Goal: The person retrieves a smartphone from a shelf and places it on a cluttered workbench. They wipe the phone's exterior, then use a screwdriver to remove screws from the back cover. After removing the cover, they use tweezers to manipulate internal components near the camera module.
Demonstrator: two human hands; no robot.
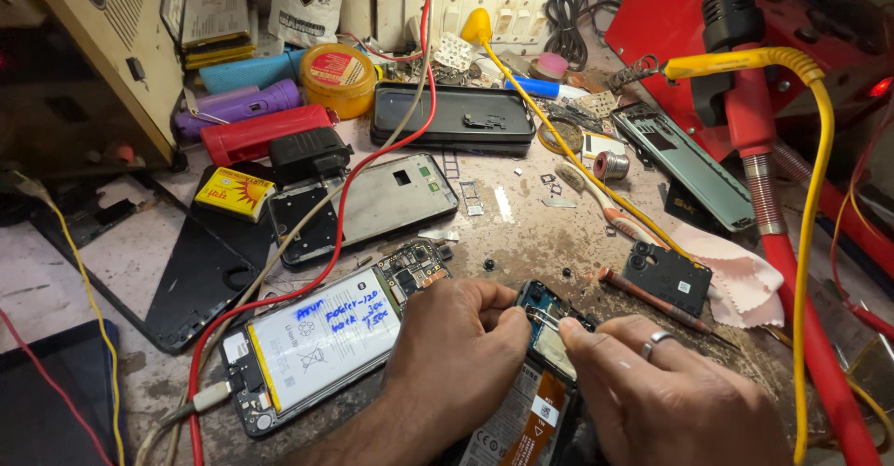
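From the head camera we look down on a cluttered repair bench [521, 233]. Our left hand [456, 354] and right hand [652, 387] meet over an opened phone [540, 373] lying low in the middle, its back off and its battery and blue-green board exposed. The left hand's thumb and forefinger are pinched together at the top of the phone, on what appears to be a thin pair of tweezers [543, 314], though the tool is too small for us to be sure. The right hand, with a ring [656, 339] on one finger, presses its forefinger tip onto the phone's upper edge; its other fingers lie loosely curled, grasping nothing we can see. Just left of the left hand lies a second opened phone [317, 350] with a white battery, a red wire [372, 159] crossing it. A screwdriver [652, 300] rests just beyond the right hand, beside a pink cloth [745, 284].
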